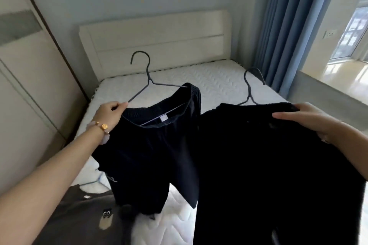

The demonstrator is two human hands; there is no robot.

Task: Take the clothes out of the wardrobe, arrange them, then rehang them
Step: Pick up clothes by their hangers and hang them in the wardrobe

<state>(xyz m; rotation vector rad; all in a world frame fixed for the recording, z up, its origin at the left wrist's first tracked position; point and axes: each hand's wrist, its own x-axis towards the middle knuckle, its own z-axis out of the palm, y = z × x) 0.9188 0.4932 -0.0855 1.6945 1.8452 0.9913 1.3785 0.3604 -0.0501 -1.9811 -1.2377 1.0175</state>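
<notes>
My left hand [108, 112] pinches the left shoulder of a dark navy garment [151, 157] and the arm end of its grey hanger [146, 77], whose hook points up and left. My right hand [306, 120] grips the top right edge of a black garment [268, 175] that hangs on a second grey hanger [251, 87]. Both garments hang side by side in the air above the bed. The navy garment's lower hem touches the mattress.
A white quilted mattress [199, 79] with a cream headboard [157, 34] lies ahead. A brown shirt with a small owl patch [83, 219] lies on the bed at lower left. Wardrobe doors [25, 85] stand on the left, blue curtains [288, 26] and a window ledge [338, 77] on the right.
</notes>
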